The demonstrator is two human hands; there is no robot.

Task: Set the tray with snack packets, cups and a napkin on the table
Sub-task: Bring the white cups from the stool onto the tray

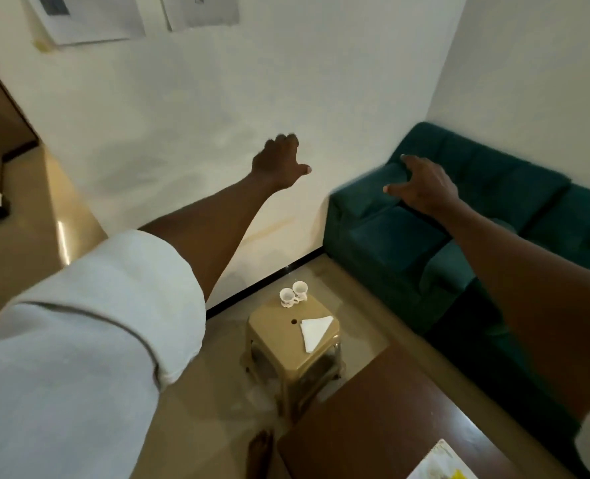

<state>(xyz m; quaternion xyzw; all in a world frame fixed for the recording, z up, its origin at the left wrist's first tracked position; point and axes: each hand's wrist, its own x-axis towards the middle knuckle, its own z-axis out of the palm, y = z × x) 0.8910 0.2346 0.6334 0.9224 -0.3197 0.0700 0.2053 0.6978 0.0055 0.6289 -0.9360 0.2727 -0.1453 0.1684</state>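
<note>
White sleeve (79, 340) fills the lower left, rolled up at the elbow, and from it the person's bare forearm stretches out toward the wall. Left hand (279, 164) is up in front of the pale wall (200, 115), thumb stuck out to the side, fingers loosely bent, holding nothing. Right hand (421, 188) is out too, fingers spread wide over the green sofa (476, 188), also holding nothing and touching nothing that can be seen.

Down below, between the two arms, a tan plastic stool (273, 326) stands on the glossy beige floor (190, 409), near the black skirting (262, 288) at the foot of the wall. Two white cups (286, 297) sit upright and touching each other at its far edge. A white napkin (316, 331), folded to a point, lies on the seat toward the sofa side, its lower end hanging past the stool's edge, apart from the cups.

Bottom right, a dark brown counter (373, 426) comes in at an angle, just beside the stool. On its near corner lies something white and yellow (438, 461), cut off by the frame; what it is cannot be told. A bare foot (260, 451) shows on the floor by the counter's edge.

Up top, sheets of paper (89, 15) hang on the wall. The sofa runs along the right-hand wall into the corner.
</note>
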